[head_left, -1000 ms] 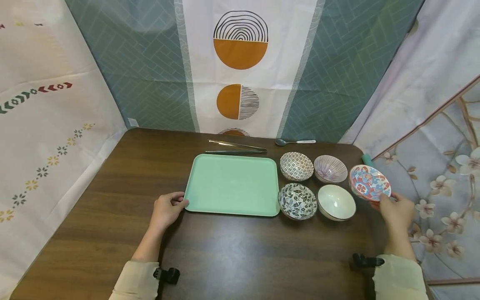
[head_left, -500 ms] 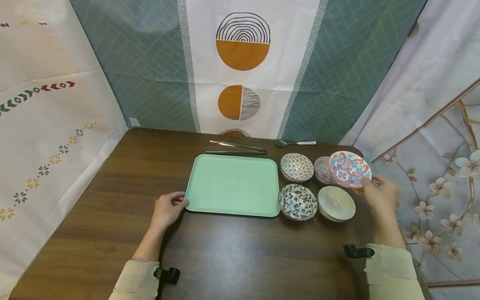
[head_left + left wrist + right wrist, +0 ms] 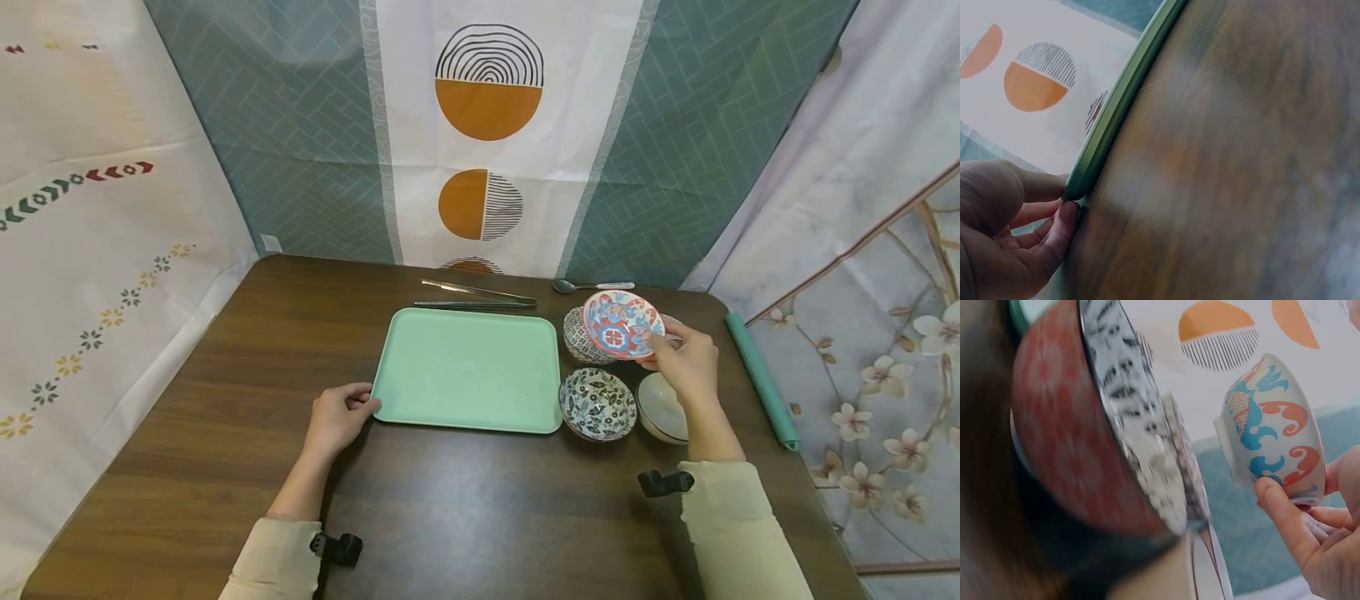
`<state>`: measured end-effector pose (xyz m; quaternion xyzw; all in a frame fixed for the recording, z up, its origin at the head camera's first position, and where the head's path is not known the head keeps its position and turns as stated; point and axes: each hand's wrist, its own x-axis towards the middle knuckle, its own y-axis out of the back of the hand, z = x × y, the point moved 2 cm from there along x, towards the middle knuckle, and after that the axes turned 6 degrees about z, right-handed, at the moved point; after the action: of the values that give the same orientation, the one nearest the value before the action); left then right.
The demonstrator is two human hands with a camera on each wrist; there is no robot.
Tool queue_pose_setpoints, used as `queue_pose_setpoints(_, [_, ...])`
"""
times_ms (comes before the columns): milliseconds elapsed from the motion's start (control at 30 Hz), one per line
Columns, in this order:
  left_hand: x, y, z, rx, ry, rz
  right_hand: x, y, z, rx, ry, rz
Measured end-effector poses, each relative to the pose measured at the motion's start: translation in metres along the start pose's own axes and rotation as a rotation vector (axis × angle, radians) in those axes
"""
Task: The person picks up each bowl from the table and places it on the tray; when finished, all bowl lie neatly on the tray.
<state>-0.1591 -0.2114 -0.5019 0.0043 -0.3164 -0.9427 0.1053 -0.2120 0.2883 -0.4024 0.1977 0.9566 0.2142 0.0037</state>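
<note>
At four o'clock on its rim, the red-blue bowl (image 3: 621,323) is pinched between thumb and fingers of the right hand (image 3: 690,367); it has been carried towards nine o'clock, and the checked bowl (image 3: 578,342) is now partly hidden. At its eight-o'clock corner, the tray (image 3: 467,368) is still pinched by the left hand (image 3: 337,418).

Tray (image 3: 1124,94) — one end cropped; left wrist view

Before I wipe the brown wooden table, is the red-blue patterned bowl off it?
Off: the right hand holds the bowl aloft, foot exposed.
</note>
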Motion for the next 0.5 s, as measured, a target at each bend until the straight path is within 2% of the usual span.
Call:
queue_pose_setpoints(300, [0.000, 0.001, -0.002, -0.005, -0.008, -0.009, -0.003, -0.048, -0.015, 0.002, 0.092, -0.091])
queue_pose_setpoints(500, [0.001, 0.000, -0.003, -0.005, -0.011, -0.019, -0.007, -0.079, -0.019, 0.012, 0.084, -0.160])
